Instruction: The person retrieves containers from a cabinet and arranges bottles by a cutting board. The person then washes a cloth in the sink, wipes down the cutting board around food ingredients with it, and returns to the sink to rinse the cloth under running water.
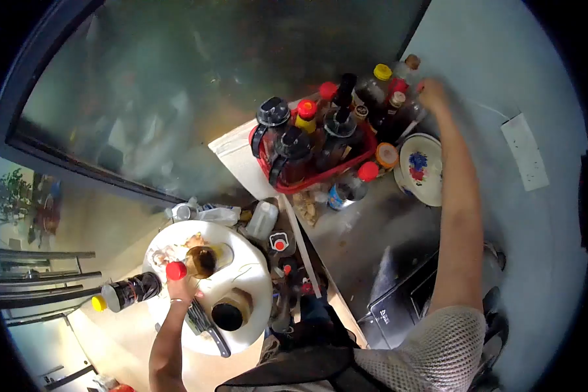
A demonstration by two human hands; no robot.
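Observation:
My left hand (183,287) is closed around a red-capped bottle (176,270) at the round white table (258,287); the hand hides most of its body. Beside it are a glass jar of dark brown contents (202,261), a second jar with a dark top (231,311) and a black-handled knife (217,338). My right hand (433,95) reaches to the back corner, fingers curled at the top of a clear bottle (411,119). A bit of red shows at its fingertips; the exact grip is too small to make out. Other bottles with yellow (382,72) and brown caps stand close to it.
A red basket (320,178) holds several jugs and bottles. In front of it stands a red-capped bottle with a blue label (347,193). A patterned plate (405,171) lies under my right forearm. A black appliance (389,313) sits near the counter's front, and a power strip (525,151) is on the wall.

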